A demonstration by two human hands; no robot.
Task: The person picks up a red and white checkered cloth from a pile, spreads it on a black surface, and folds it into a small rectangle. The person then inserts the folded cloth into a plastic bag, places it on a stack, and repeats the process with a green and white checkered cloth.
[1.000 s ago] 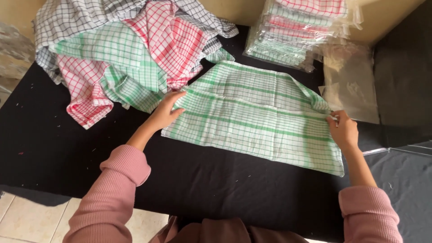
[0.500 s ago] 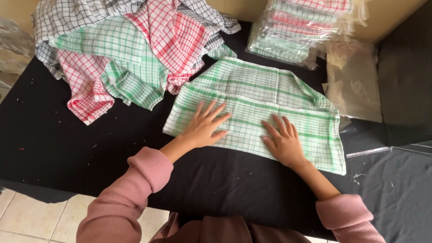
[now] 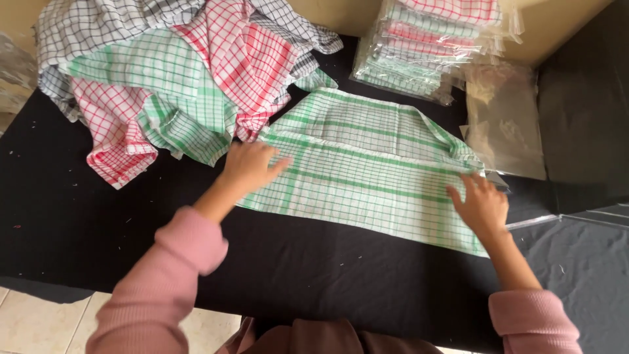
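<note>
A green-and-white checked cloth (image 3: 367,164) lies partly folded on the black table top (image 3: 314,262), its near half doubled over the far half. My left hand (image 3: 249,167) rests flat on the cloth's left end, fingers spread. On the cloth's right end lies my right hand (image 3: 481,203), palm down, fingers apart. Neither hand grips anything. Both arms wear pink sleeves.
A heap of red, green and grey checked cloths (image 3: 170,85) sits at the back left. A stack of bagged folded cloths (image 3: 432,46) stands at the back right, with empty clear plastic bags (image 3: 504,124) beside it. Tiled floor (image 3: 39,321) shows at the near left.
My hands have slid apart from the middle of the green cloth to its left and right ends, pressing it flat.
</note>
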